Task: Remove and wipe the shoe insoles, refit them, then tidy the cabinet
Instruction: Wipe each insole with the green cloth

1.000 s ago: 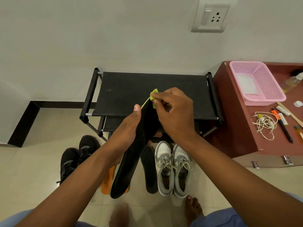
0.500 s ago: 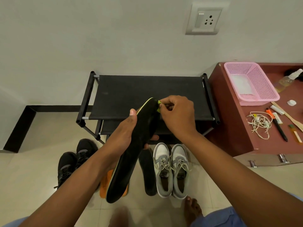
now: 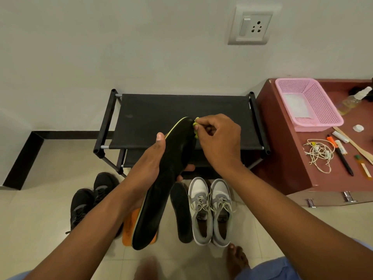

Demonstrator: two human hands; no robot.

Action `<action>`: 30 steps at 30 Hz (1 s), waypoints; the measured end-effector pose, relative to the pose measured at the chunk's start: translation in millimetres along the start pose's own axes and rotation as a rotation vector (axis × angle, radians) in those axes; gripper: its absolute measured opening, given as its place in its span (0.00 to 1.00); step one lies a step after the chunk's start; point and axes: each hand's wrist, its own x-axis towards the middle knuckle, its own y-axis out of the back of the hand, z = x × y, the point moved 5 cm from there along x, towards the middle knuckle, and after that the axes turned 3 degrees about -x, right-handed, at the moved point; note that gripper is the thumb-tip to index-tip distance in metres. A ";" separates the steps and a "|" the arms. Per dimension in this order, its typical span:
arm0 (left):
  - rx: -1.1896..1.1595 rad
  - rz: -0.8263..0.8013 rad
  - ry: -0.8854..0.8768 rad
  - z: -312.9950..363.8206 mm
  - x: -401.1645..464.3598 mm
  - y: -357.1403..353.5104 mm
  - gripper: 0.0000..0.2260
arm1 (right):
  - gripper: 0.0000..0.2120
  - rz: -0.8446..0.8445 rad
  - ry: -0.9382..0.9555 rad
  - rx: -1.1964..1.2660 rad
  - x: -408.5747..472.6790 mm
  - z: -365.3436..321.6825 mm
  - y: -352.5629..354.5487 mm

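Observation:
My left hand (image 3: 149,164) grips a long black insole (image 3: 161,190) with a pale green edge, holding it tilted above the floor in front of the black shoe rack (image 3: 181,118). My right hand (image 3: 219,142) pinches a small lime-green cloth (image 3: 195,128) against the insole's top right edge. On the floor below lie a second black insole (image 3: 181,213), an orange insole (image 3: 129,229) partly hidden by the held one, a grey-and-white pair of sneakers (image 3: 212,209) and a black pair of shoes (image 3: 90,199).
A maroon cabinet (image 3: 286,158) stands at the right. On it are a pink basket (image 3: 308,104), a spray bottle (image 3: 353,100), a tangled white cord (image 3: 321,154), pens and wooden sticks. My bare feet are on the tiled floor at the bottom.
My right hand has slid the green cloth from the insole's tip round to its right edge. The left hand keeps the insole in the same grip, slightly lowered.

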 end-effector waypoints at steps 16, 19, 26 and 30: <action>0.004 -0.063 -0.016 -2.6 1.5 -2.5 0.30 | 0.02 -0.020 0.127 -0.015 -4.3 -12.7 -6.8; -0.026 -0.029 -0.017 -1.2 -0.2 -2.0 0.26 | 0.02 -0.102 0.053 -0.022 -4.8 -4.2 -10.5; -0.140 0.096 -0.059 2.7 -3.3 9.3 0.25 | 0.04 -0.371 0.088 0.075 -30.3 -21.4 -33.2; -0.173 0.078 -0.053 3.3 -3.0 9.4 0.28 | 0.03 -0.327 0.165 0.096 -30.0 -28.0 -32.9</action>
